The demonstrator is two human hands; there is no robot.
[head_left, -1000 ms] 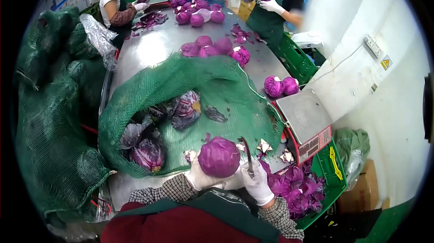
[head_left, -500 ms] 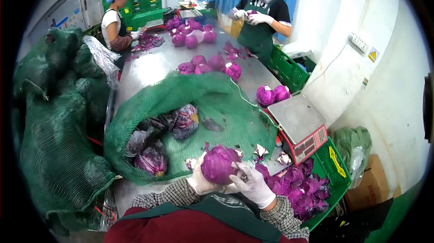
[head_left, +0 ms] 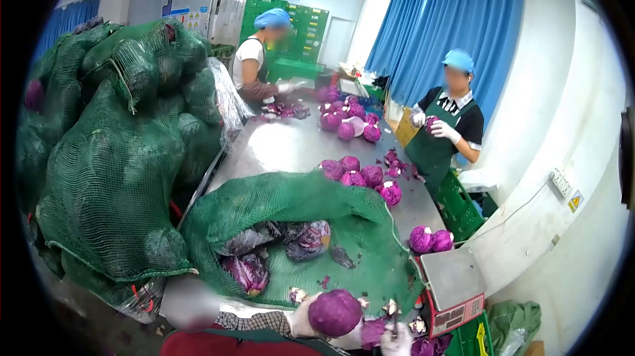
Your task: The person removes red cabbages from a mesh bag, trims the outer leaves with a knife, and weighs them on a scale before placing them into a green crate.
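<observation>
In my left hand (head_left: pixel 303 319), gloved in white, rests a round red cabbage (head_left: pixel 335 313), the fingers closed around its left side and underside. My right hand (head_left: pixel 397 341), also gloved, is low to the right of the cabbage, its fingers closed at a loose purple cabbage leaf (head_left: pixel 373 333). A thin dark thing sticks up from these fingers, too small to name. Beyond the hands spreads an opened green mesh bag (head_left: pixel 377 257) with several untrimmed red cabbages (head_left: pixel 307 240) inside. Cut pale stem pieces (head_left: pixel 297 295) lie on its near edge.
Full mesh sacks (head_left: pixel 112 184) are piled at left. A scale (head_left: pixel 453 280) stands at right above a green crate (head_left: pixel 471 336). Trimmed cabbages (head_left: pixel 372 175) sit along the metal table (head_left: pixel 264 141). Two co-workers in blue caps stand by it, one (head_left: pixel 248 65) far left, one (head_left: pixel 440 124) right.
My view has tilted up and turned left. My right hand has come away from the cabbage to the right, with a leaf at its fingers. My left hand still holds the cabbage.
</observation>
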